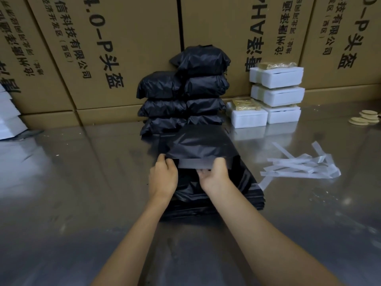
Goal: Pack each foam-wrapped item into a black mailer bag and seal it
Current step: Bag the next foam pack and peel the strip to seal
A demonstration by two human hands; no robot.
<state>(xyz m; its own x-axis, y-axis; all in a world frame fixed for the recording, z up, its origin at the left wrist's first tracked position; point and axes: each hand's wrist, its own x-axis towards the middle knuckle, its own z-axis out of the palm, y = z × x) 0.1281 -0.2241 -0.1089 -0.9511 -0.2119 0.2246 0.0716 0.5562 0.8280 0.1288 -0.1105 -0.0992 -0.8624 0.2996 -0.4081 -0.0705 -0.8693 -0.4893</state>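
A filled black mailer bag (pixel 198 143) lies on the metal table (pixel 82 182), on top of a flat stack of black mailer bags (pixel 243 182). Its near flap shows a grey adhesive strip (pixel 195 163). My left hand (pixel 164 175) pinches the flap's left end. My right hand (pixel 213 174) pinches its right end. Behind the bag rises a pile of several packed black mailers (pixel 183 93). Several white foam-wrapped items (pixel 276 89) are stacked at the back right.
Large cardboard boxes (pixel 115 48) form a wall along the table's far edge. Peeled white liner strips (pixel 303 166) lie to the right of the bags. Round beige discs (pixel 365 118) sit at the far right. White foam sheets (pixel 8 116) lean at the left edge.
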